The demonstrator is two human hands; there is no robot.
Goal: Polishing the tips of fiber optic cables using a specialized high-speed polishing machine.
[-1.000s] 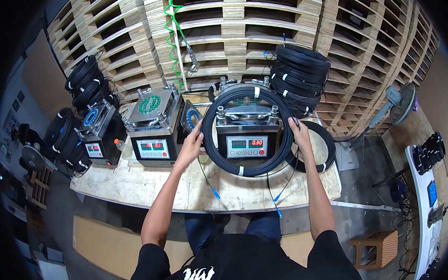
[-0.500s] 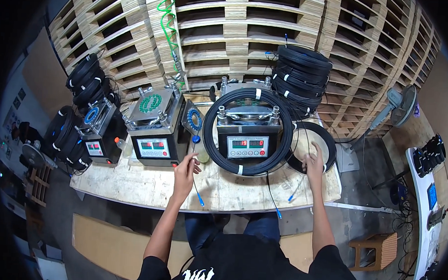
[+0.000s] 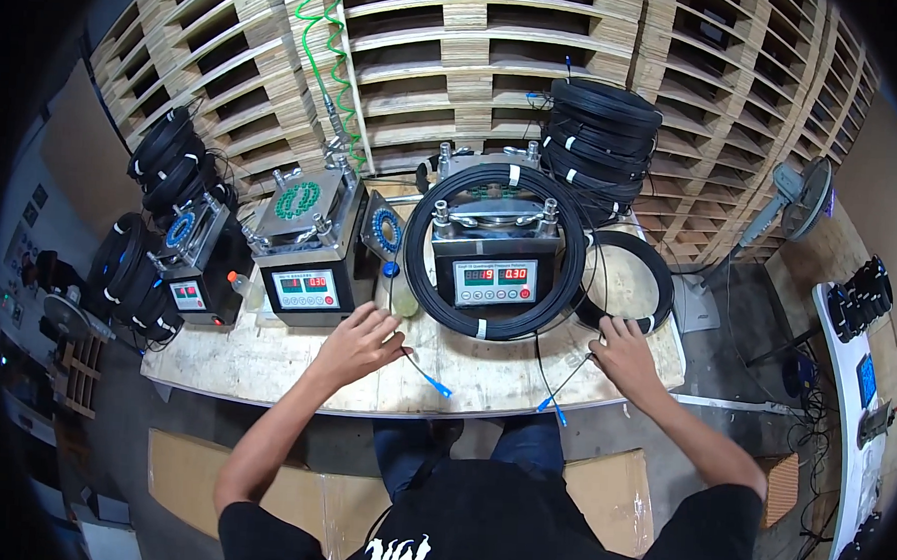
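Coil (image 3: 419, 247) stood upright before machine (image 3: 494, 246), ringing its display (image 3: 494, 282). Left hand (image 3: 364, 340), front-left of machine, pinched blue-tipped cable (image 3: 418, 365); right hand (image 3: 625, 359), front-right of machine, pinched second cable (image 3: 570, 376).

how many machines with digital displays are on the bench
3: the left machine at the bench's left end, the middle machine beside it, and the right machine, seen through the black cable coil. I see no others.

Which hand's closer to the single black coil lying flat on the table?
Right: the right hand is by the near edge of the coil, the left hand well off to its left.
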